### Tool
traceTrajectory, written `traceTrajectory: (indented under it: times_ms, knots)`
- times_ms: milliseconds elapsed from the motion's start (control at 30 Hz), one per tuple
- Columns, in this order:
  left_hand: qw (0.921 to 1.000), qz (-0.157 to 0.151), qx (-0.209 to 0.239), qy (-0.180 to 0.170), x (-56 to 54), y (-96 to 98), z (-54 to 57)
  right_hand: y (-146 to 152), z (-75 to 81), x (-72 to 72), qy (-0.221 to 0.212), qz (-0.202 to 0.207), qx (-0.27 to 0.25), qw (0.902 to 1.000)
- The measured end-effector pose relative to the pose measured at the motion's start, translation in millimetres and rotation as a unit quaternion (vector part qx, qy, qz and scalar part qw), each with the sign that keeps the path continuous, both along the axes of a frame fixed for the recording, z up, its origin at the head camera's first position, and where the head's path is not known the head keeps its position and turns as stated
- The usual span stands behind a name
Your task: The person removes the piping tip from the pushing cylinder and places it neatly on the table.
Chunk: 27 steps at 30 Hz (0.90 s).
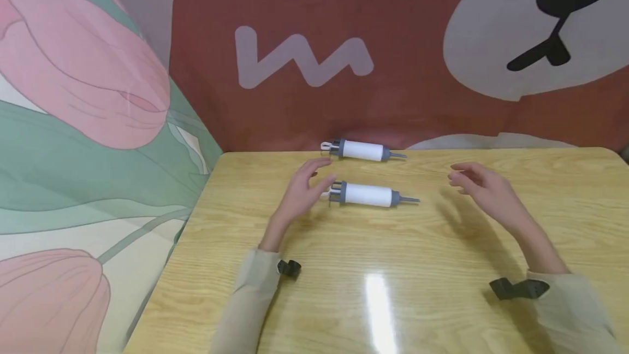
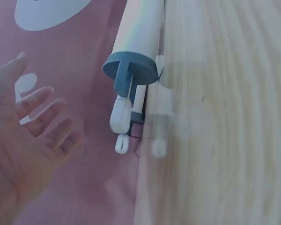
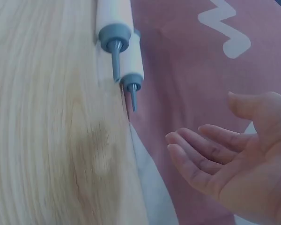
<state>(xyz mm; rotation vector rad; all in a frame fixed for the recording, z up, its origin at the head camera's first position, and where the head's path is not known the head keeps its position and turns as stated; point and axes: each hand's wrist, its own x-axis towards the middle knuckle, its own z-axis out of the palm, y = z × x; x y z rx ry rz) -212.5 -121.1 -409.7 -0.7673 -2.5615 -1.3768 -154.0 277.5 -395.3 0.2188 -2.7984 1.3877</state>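
Observation:
Two large white syringes with grey ends lie on the table, roughly parallel, their thin grey nozzles pointing right. The nearer syringe [image 1: 368, 195] is in front of the farther syringe [image 1: 362, 150], which lies along the back edge. At the left end of each is a white loop handle [image 2: 121, 115] in a grey frame. My left hand [image 1: 306, 190] is open beside these handles, its thumb overlapping the nearer one in the head view. To the right of the nozzles, my right hand [image 1: 484, 190] hovers over the table with fingers loosely bent and nothing in them.
The light wooden table [image 1: 314, 299] ends at a reddish-brown cloth [image 1: 393, 86] hanging behind it. A flower-printed cloth [image 1: 88, 179] hangs along the left side. Black camera mounts [image 1: 521, 288] sit on both wrists.

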Motion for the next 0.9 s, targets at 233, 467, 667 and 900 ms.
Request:
traceTrajectory:
  times_ms: [233,467,667,900]
  knots:
    - [0.9982,-0.007,0.052,-0.03,-9.0,8.5,-7.0,-12.3,-0.9,-13.9,-0.001,0.004,-0.156,0.9877]
    - [0.9953,-0.019,0.068,-0.066,-16.1,14.5,-13.5,-27.6,-7.7,-25.5,-0.015,-0.001,-0.285,0.9584]
    - [0.9931,-0.034,0.063,-0.093,-21.2,19.0,-19.7,-33.1,-16.5,-26.5,-0.042,-0.002,-0.342,0.9386]
    - [0.9905,-0.044,0.05,-0.121,-21.5,19.2,-26.2,-36.4,-28.7,-24.8,-0.069,-0.007,-0.343,0.9369]
